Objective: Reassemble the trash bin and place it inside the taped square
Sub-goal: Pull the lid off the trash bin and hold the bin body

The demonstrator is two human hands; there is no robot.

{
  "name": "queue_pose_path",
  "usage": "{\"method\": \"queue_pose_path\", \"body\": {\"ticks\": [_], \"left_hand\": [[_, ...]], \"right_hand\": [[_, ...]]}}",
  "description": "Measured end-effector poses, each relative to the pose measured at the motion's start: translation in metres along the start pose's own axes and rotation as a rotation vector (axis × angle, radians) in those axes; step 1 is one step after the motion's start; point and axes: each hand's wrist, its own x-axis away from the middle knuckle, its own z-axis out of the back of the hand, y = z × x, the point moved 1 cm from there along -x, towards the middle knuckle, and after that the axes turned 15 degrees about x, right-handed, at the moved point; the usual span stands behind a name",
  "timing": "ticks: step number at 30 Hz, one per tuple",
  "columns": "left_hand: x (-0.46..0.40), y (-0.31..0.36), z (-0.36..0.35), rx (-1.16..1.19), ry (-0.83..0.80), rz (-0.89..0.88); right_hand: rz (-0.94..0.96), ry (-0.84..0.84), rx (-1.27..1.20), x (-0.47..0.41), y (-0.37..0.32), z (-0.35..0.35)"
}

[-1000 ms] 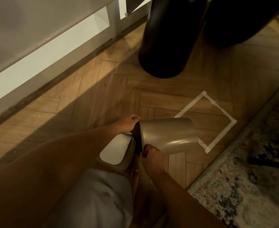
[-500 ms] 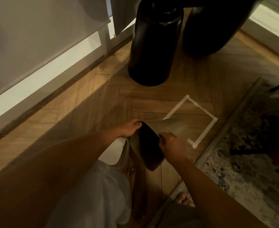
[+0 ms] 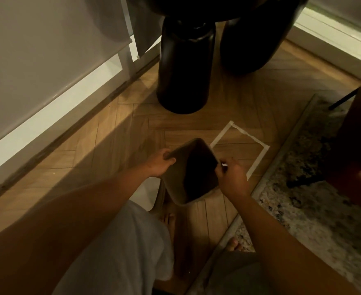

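I hold the beige trash bin body (image 3: 176,186) upright with its dark open mouth facing me, just above the wooden floor. My left hand (image 3: 159,163) grips its left rim. On the right rim, my right hand (image 3: 231,176) is closed. The bin's white-topped lid (image 3: 145,193) lies on the floor below my left hand, partly hidden by the bin and my knee. The square of white tape (image 3: 242,133) is on the floor just beyond and right of the bin; the bin covers its near left corner.
A thick black furniture leg (image 3: 183,69) stands behind the tape, with a second one (image 3: 254,35) to its right. A patterned rug (image 3: 315,188) runs along the right. A white baseboard and wall (image 3: 54,107) lie to the left. My bare feet (image 3: 170,220) are below the bin.
The bin has turned from lying on its side to upright, mouth toward me. My right hand moved from its near edge to the right rim. The view shifted forward.
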Motion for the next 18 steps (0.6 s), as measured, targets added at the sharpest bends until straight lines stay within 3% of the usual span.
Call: {"method": "queue_pose_path", "body": {"ticks": [7,13,18], "left_hand": [[0.003,0.001,-0.015,-0.008,-0.072,-0.021],[0.000,0.008,-0.046,-0.146,-0.147,-0.128],[-0.010,0.005,-0.063,-0.200,-0.225,-0.095]], "right_hand": [[-0.229,-0.009,-0.257,0.009,0.019,0.002],[-0.295,-0.096,-0.328,0.012,0.053,-0.007],[-0.317,-0.209,-0.307,0.021,0.079,-0.015]]}}
